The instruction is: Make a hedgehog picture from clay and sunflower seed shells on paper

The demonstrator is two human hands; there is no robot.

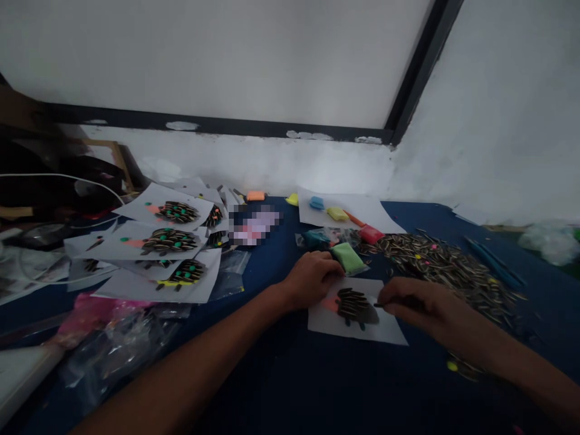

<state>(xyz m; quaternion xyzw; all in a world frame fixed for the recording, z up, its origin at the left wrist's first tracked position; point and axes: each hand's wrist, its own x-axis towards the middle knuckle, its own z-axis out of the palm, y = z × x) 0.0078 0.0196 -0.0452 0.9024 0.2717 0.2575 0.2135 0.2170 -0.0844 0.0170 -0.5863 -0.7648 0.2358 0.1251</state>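
Note:
A white sheet of paper (pixel 387 331) lies on the blue tabletop. On it is a hedgehog figure with a dark grey clay body (pixel 369 315), an orange face (pixel 331 304) and striped sunflower seeds (pixel 352 297) standing up from its back. My right hand (pixel 419 302) pinches a single sunflower seed (pixel 379 305) just right of the body. My left hand (pixel 312 279) rests at the paper's upper left edge with its fingers curled; what the fingertips grip, if anything, is hidden. A green clay packet (pixel 348 258) touches or nearly touches its fingers.
Loose sunflower seeds (pixel 435 266) are heaped at the right, beside a blue tool (pixel 496 263). Finished-looking hedgehog sheets (pixel 136 211) pile up at the left, above crumpled plastic bags (pixel 122 344). Behind lie a white sheet (pixel 371 211), colored clay packets (pixel 336 213) and a red-ended tool (pixel 370 234).

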